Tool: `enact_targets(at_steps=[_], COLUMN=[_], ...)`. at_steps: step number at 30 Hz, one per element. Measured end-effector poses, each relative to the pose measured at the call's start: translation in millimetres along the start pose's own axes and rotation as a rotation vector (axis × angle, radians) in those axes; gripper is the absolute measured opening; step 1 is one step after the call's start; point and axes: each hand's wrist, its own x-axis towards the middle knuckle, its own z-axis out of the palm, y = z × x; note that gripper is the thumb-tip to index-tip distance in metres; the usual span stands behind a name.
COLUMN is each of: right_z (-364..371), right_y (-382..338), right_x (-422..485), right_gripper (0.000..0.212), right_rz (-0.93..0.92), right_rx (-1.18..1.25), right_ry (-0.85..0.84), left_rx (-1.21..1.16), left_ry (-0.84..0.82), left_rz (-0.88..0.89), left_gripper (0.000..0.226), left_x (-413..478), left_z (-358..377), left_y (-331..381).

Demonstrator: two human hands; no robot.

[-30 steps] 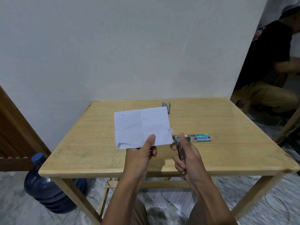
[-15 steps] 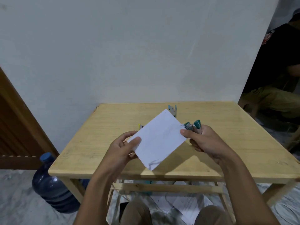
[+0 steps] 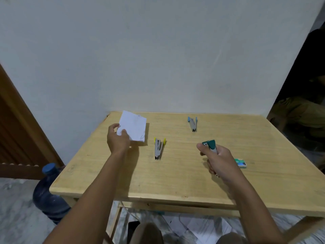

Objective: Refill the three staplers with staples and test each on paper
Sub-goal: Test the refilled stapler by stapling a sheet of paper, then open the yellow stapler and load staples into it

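My left hand [image 3: 117,140] grips the folded white paper [image 3: 134,126] at the table's far left corner, the sheet lying low over the wood. My right hand [image 3: 216,159] is closed around a small green stapler [image 3: 210,145], held above the table's right half with its green end sticking out past my thumb. A yellow-tipped metal stapler [image 3: 158,148] lies on the table between my hands. A blue-tipped stapler [image 3: 193,123] lies farther back near the wall. The green staple box [image 3: 241,163] rests just right of my right hand, partly hidden by it.
The wooden table [image 3: 175,182] stands against a white wall. A blue water jug [image 3: 50,192] stands on the floor at its left front corner. Loose papers lie under the table. A person sits in the dark doorway at the right [image 3: 302,110].
My left hand carried the paper from the table's middle to the far left corner. My right hand pulled the green stapler off the paper and moved right. The yellow stapler is now uncovered.
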Motion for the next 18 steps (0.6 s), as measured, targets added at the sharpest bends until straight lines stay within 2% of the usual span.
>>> enact_targets(at_steps=[1,3,5,7,9,11,15,18], right_z=[1.1,2.9,2.7,2.3,3.0,6.2,11.9,17.7], right_y=[1.8,4.9,5.6,6.3,7.0,7.6,4.7,4.8], right_x=[0.7,2.6,3.7,7.7,12.4,14.6,17.0,35.7], right_gripper=[0.045,0.048,0.038,0.025,0.021,0.013,0.011,0.009], right_rz=[0.004,0.013,0.016,0.026,0.037,0.04,0.005,-0.032], right_rx=[-0.003,-0.009,0.015,0.054,0.056,0.03,-0.026,-0.147], right_ry=[-0.005,-0.016,-0.033,-0.06,-0.087,-0.111,-0.19,-0.164], left_rx=[0.077,0.388,0.676,0.808,0.848,0.86,0.894,0.81], left_ry=[0.003,0.025,0.017,-0.092,-0.228,-0.282,-0.252,-0.213], left_rz=[0.003,0.013,0.12,0.282,0.344,0.354,0.352,0.422], left_gripper=[0.032,0.037,0.045,0.045,0.038,0.033,0.033,0.034], left_x=[9.2,20.6,19.8,14.1,10.8,14.3,27.2,19.8], left_z=[3.9,9.9,14.1,20.5,22.5,19.1,16.7,19.2], left_y=[-4.6,-11.6,-14.0,-17.5,-24.2,-30.8,-36.4,-35.1])
